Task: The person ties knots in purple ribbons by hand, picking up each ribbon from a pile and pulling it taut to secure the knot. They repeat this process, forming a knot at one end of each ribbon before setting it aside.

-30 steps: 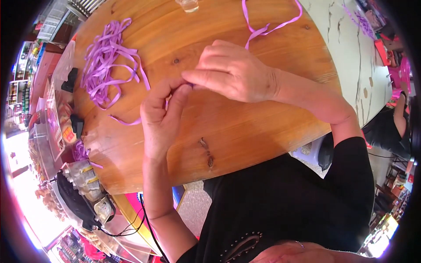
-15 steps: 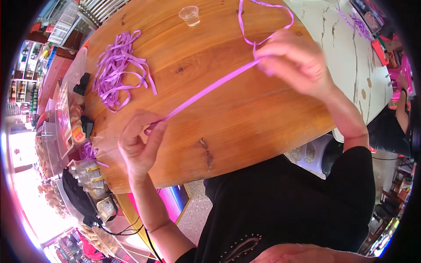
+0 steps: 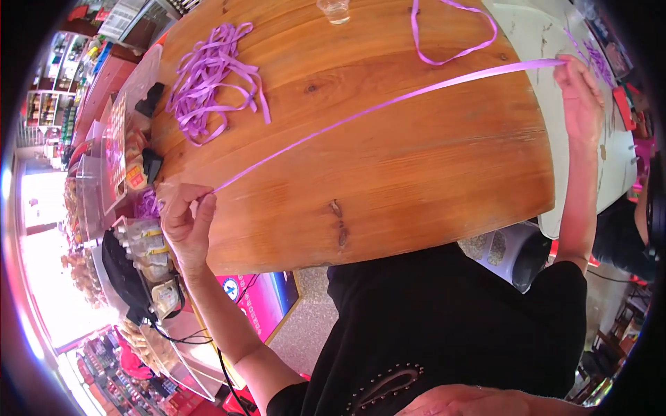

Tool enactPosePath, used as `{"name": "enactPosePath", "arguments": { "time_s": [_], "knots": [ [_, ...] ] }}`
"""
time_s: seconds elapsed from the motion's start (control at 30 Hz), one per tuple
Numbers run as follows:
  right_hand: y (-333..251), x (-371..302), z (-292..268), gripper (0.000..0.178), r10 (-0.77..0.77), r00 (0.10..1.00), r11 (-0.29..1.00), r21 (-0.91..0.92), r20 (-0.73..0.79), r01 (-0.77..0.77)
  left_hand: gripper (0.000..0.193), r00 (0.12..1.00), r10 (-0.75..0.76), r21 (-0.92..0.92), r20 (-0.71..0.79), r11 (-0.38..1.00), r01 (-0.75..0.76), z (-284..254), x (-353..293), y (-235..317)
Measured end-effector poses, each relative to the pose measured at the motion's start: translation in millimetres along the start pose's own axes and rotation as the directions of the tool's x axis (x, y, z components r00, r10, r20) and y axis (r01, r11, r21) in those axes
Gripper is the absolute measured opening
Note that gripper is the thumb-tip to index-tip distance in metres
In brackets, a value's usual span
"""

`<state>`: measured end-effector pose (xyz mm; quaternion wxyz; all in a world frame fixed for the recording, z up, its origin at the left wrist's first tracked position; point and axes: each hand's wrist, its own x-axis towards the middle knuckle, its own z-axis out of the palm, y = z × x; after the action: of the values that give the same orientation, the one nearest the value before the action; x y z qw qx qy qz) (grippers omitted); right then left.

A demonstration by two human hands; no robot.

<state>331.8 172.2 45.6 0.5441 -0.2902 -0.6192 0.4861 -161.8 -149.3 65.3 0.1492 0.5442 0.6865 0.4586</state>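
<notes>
While the left fingers [image 3: 205,210] pinch one end of the purple ribbon [image 3: 485,72] between thumb and forefinger, the rest of that hand curling loosely, the right fingers [image 3: 574,73] are closed on its other end, well apart and farther from the body. The ribbon spans the gap in one slightly bowed line, thin by the left fingers and showing a broader face by the right. Beyond it, well away from both hands' fingers, is a clear cup [image 3: 336,10], cut off at the top; its contents cannot be told. A ribbon pile [image 3: 215,87] lies beyond the left fingers on the wooden tabletop [image 3: 416,180], and a ribbon loop [image 3: 415,31] lies beyond the ribbon, nearer the right fingers. Just left of the left fingers is a purple bundle [image 3: 148,203]; whether a container holds it is unclear. The left fingers are near the wood's left edge; the right fingers are past its right edge, over a white tabletop [image 3: 614,163]. Between them, bodyward of the ribbon, wood spreads broadly to the near edge.
</notes>
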Motion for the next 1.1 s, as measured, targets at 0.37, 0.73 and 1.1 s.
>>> {"name": "enactPosePath", "arguments": {
  "time_s": [0.37, 0.73, 1.1],
  "knots": [
    [26.5, 27.3, -50.9, 0.028, 0.187, 0.976, 0.792, 0.605, -0.114, -0.081, 0.005, 0.982, -0.128, -0.187, -0.141, 0.977, 0.1, -5.5, -22.4, -23.2],
    [6.3, 27.5, 5.6, 0.047, 0.157, 0.984, 0.479, 0.864, 0.089, -0.155, 0.017, 0.876, -0.428, -0.959, -0.222, -0.067, -0.276, 31.1, 19.5, -33.0],
    [-3.9, -29.1, 148.5, 0.031, 0.117, 0.938, 0.992, -0.075, 0.325, -0.097, 0.025, 0.921, -0.34, -0.956, 0.191, 0.15, 0.253, 139.9, 30.6, 55.2]
  ]
}}
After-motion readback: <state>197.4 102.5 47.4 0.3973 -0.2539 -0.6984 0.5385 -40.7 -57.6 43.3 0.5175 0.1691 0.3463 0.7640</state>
